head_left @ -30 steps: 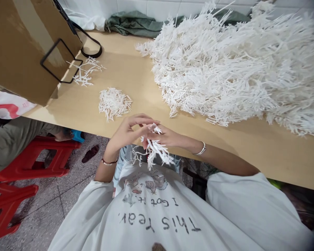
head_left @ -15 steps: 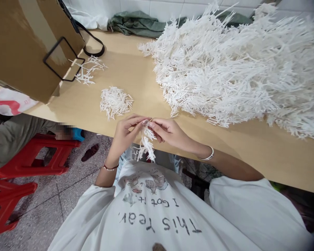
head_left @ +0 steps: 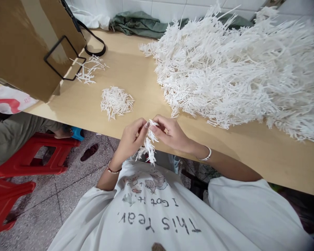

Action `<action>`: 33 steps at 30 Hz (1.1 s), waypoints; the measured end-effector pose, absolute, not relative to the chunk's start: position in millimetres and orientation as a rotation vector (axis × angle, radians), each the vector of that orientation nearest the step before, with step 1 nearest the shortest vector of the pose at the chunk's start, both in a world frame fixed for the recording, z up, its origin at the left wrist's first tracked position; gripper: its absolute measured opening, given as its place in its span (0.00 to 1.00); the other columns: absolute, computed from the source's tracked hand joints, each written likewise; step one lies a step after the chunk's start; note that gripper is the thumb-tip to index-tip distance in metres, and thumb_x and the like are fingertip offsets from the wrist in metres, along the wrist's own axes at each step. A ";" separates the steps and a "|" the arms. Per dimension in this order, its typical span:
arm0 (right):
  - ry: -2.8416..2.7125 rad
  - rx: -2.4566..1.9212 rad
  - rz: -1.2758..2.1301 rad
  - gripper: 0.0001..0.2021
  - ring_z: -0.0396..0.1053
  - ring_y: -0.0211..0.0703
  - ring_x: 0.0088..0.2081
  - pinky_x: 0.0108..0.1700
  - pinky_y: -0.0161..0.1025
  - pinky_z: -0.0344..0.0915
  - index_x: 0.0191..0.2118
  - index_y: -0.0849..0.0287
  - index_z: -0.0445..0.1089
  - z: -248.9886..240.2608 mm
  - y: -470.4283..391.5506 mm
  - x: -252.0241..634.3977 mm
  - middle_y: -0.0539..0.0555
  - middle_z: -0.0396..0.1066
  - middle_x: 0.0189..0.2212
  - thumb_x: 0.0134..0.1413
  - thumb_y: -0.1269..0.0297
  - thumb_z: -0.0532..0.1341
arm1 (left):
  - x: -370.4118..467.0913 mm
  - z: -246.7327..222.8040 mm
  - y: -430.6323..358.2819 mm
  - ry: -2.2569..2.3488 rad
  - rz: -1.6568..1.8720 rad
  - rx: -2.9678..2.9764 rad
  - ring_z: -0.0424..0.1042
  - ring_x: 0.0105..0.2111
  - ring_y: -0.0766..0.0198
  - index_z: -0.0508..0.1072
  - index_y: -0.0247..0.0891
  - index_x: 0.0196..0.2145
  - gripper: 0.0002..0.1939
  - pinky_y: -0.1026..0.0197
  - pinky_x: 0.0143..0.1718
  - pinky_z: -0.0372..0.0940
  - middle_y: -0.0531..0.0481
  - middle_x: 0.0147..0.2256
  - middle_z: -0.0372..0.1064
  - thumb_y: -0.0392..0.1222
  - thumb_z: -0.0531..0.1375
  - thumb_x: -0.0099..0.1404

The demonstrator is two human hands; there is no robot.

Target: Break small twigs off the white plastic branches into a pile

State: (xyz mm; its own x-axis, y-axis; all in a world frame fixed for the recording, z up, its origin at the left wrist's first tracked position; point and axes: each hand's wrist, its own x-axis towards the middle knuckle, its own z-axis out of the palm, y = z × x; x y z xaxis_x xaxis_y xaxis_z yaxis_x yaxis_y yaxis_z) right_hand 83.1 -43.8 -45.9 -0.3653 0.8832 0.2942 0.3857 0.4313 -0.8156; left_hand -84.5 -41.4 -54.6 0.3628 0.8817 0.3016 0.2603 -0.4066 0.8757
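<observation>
A white branched piece (head_left: 148, 148) hangs between my hands at the table's front edge. My left hand (head_left: 134, 134) pinches its upper part between thumb and fingers. My right hand (head_left: 170, 131) is closed on the same piece from the right, its thumb and forefinger near the top. Beyond my left hand lies a small heap of short white bits (head_left: 117, 102). A large pile of white branched pieces (head_left: 211, 69) covers the right side of the table. Several thin bare white stems (head_left: 88, 71) lie farther back on the left.
On the wooden table (head_left: 136, 69) a cardboard box (head_left: 36, 45) with a black wire frame stands at the left. Green cloth (head_left: 141, 25) lies along the tiled wall. Red stools (head_left: 49, 157) and a person's leg (head_left: 15, 134) are at lower left.
My left hand has shifted slightly right and its fingers are more curled. More of the white piece's top now shows between my hands.
</observation>
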 end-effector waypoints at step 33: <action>-1.604 -0.898 1.154 0.22 0.48 0.30 0.19 0.21 0.33 0.48 0.19 0.58 0.51 -39.4 -62.7 65.3 0.45 0.48 0.16 0.62 0.54 0.50 | -70.5 -57.4 -59.8 0.536 0.886 0.805 0.41 0.15 0.74 0.53 0.39 0.19 0.20 0.62 0.18 0.42 0.58 0.15 0.43 0.50 0.59 0.58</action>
